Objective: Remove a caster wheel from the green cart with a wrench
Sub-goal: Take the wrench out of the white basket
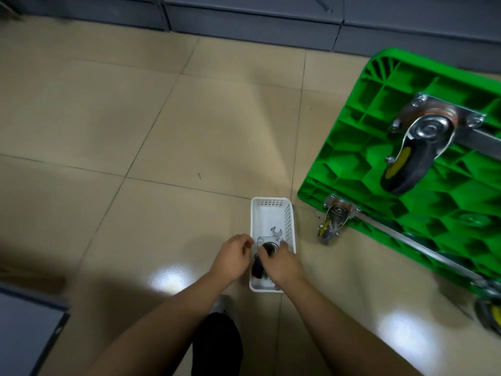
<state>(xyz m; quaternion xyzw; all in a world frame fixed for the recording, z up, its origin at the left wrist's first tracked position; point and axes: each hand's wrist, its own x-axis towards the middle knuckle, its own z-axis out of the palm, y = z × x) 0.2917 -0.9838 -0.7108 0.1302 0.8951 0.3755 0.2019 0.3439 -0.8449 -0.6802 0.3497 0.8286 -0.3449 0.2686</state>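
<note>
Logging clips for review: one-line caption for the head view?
Right hand grips a loose caster in the white basket beside a wrench; overturned green cart nearby.

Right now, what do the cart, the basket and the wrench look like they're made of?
Cart: glossy green moulded plastic, going by its ribbed underside. Basket: white plastic, with slotted walls. Wrench: bright metal, probably steel, from its silvery shine.

Glossy green plastic cart [423,185], shiny metal caster wheel [423,142], perforated white plastic basket [271,210]
</note>
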